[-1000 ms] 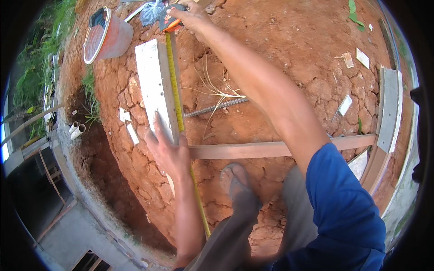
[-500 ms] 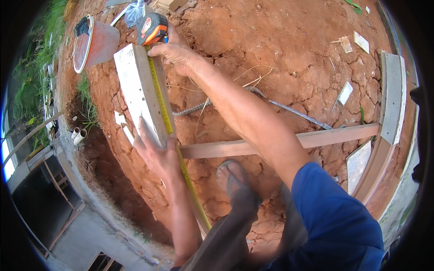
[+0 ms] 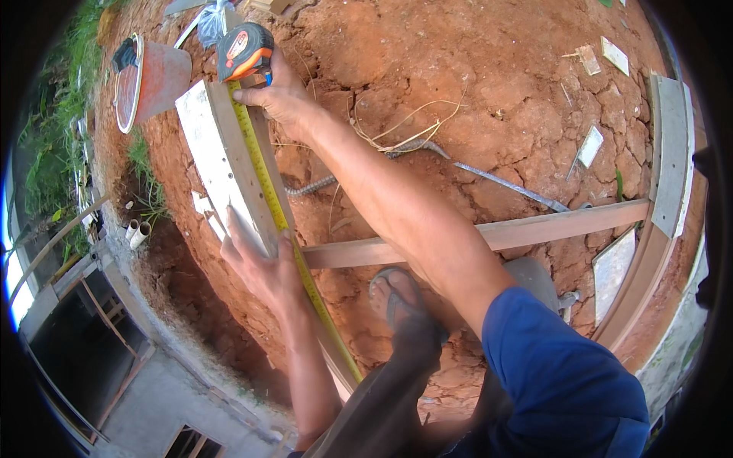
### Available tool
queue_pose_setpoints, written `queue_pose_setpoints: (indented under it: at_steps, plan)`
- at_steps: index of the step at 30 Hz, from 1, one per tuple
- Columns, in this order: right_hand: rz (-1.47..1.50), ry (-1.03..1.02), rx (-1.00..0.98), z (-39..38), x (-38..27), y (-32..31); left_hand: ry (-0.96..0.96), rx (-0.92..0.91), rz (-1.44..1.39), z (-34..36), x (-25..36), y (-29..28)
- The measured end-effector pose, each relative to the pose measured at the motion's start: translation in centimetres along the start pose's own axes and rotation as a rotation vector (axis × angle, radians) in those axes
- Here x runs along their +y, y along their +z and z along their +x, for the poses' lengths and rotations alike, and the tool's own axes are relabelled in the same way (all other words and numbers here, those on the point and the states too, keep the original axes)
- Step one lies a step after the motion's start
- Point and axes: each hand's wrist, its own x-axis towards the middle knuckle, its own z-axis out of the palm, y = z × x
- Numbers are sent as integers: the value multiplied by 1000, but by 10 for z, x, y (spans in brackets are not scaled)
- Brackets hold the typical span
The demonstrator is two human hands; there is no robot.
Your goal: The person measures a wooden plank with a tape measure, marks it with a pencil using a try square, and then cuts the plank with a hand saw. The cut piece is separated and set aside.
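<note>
White-coated timber with small dark dots makes up a long, straight-edged beam [image 3: 206, 141] on red earth [image 3: 466, 69], a yellow tape blade [image 3: 259, 169] lying along its bare wooden side. At the beam's far end, the right hand [image 3: 284, 99] is closed around a rounded black-and-orange tape measure [image 3: 244, 52], thumb stretched toward the blade, other fingers partly hidden. Partway down the beam, the left hand [image 3: 263, 269] is spread, fingers flat on the white face, thumb at the blade's edge. A smooth brown wooden bar [image 3: 553, 226] runs from the beam's right side to a grey curved-looking board [image 3: 669, 160], well apart from it. Also right of the beam lie a ribbed grey rod [image 3: 314, 185], wiry straw-coloured strands [image 3: 385, 148] and a sandalled foot [image 3: 393, 294]. Left of the beam's far end sits a mud-stained reddish bucket [image 3: 162, 85]; just beyond that end, a crumpled bluish plastic bag [image 3: 212, 26]. The ground is cracked, dry and crumbly. Outdoors, farther left of the beam, are 2 pale pipe ends [image 3: 140, 235], green grass [image 3: 61, 145] and rough grey concrete [image 3: 164, 382].
</note>
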Motion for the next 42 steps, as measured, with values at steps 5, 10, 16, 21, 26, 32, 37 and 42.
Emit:
queue_pose_setpoints:
  at_steps: [5, 10, 16, 21, 26, 32, 37, 42]
  plan:
    - [-104, -44, 24, 0, 11, -2, 27, -3, 2, 0, -4, -1]
    - [-83, -13, -5, -3, 14, -5, 54, -1, 9, -1, -6, -1]
    - [-121, 35, -14, -3, 17, -7, 58, -26, 26, 1, -7, -2]
    - [-113, -14, -47, -2, 20, -7, 106, -45, 34, 1, -10, -4]
    - [-174, 7, -21, -3, 18, -8, 136, -49, 25, 2, -11, -5]
    - [-153, 13, -22, -6, 15, -7, 146, -47, 35, 3, -9, -7]
    - [-176, -76, -8, -6, 16, -5, 397, 69, 22, 56, 15, -22]
    - [-136, -37, 2, -4, 19, -5, 712, 49, 252, 185, 67, -19]
